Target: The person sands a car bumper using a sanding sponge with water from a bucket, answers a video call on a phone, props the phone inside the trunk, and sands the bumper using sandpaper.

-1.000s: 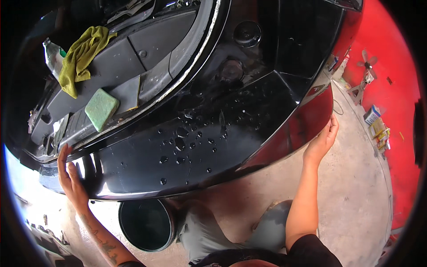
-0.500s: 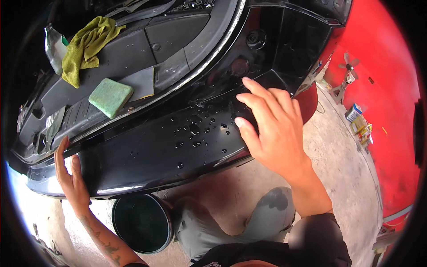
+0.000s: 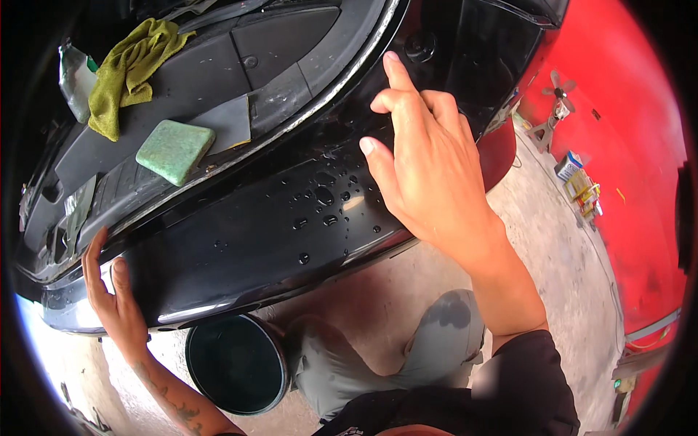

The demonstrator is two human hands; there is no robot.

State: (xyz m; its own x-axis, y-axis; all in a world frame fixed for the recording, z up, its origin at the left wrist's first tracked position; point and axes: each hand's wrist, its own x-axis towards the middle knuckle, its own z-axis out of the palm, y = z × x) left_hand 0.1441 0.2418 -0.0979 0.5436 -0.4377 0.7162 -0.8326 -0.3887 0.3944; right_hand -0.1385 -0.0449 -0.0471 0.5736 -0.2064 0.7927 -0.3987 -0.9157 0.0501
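Note:
A glossy black car bumper (image 3: 218, 272) curves across the view in front of me, with water drops (image 3: 324, 195) beaded on its middle. My left hand (image 3: 115, 298) rests at the bumper's left part, fingers extended and apart, with nothing in it. Over the bumper's right part is my right hand (image 3: 425, 156), its index finger stretched forward and its thumb apart; it holds nothing. Whether its fingertips touch the paint, I cannot tell. On the dark plastic trim beyond lie a green sponge-like block (image 3: 175, 151) and a grey sheet of sandpaper (image 3: 229, 122).
An olive cloth (image 3: 131, 76) and a clear plastic bottle (image 3: 76, 81) lie on the trim at the far left. Below the bumper stands a dark bucket (image 3: 236, 363), beside my knees. On the right, a small fan (image 3: 558, 93) and small boxes (image 3: 578, 182) stand by a red surface (image 3: 632, 240).
My right hand has moved farther away over the bumper, its index finger now stretched out more. The left hand stays at the bumper's left part. The whole view has shifted slightly.

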